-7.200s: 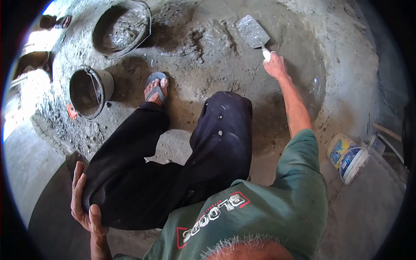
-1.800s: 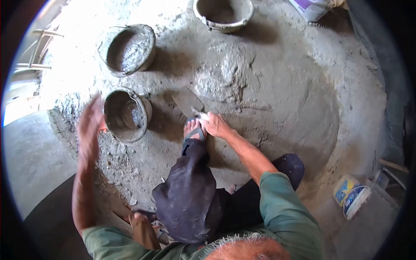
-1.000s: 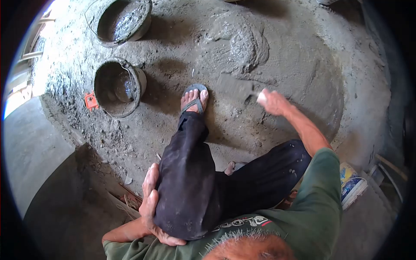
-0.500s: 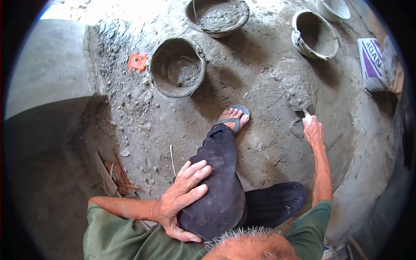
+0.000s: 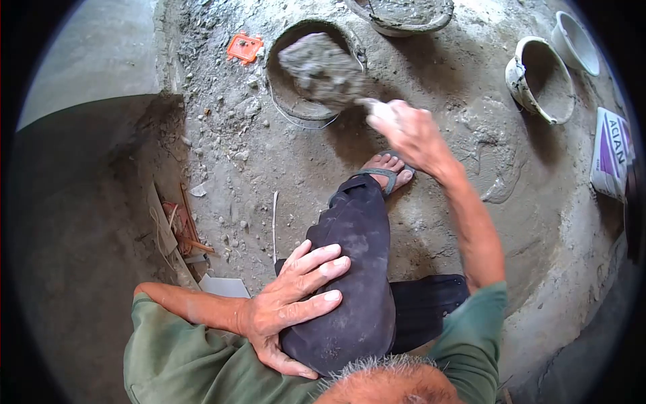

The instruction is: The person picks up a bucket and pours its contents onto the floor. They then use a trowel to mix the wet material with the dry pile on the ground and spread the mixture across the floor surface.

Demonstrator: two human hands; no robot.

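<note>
My right hand (image 5: pixel 414 135) is closed around the handle of a trowel (image 5: pixel 367 102), stretched out ahead of me. A heap of wet grey mortar (image 5: pixel 319 67), blurred by motion, covers the trowel's blade. The load hangs above the mouth of a bucket (image 5: pixel 286 101) caked in mortar with a thin wire handle. My left hand (image 5: pixel 293 306) rests on my bent knee (image 5: pixel 343 316), fingers spread over the dark trouser leg, holding nothing. Wet mortar (image 5: pixel 494 151) lies spread on the floor to the right of my sandalled foot (image 5: pixel 387 172).
Another tub of mortar (image 5: pixel 404 23) stands at the top. Two more buckets, a mortar-stained one (image 5: pixel 548 87) and a pale one (image 5: pixel 575 44), are at upper right near a white-and-purple bag (image 5: pixel 611 151). An orange plastic frame (image 5: pixel 244 48) lies among rubble. Wood scraps (image 5: pixel 182 222) lie left.
My right hand has swung from the floor mortar up and left, carrying a trowel load over the bucket. My left hand stays on the knee. The view has shifted slightly.
</note>
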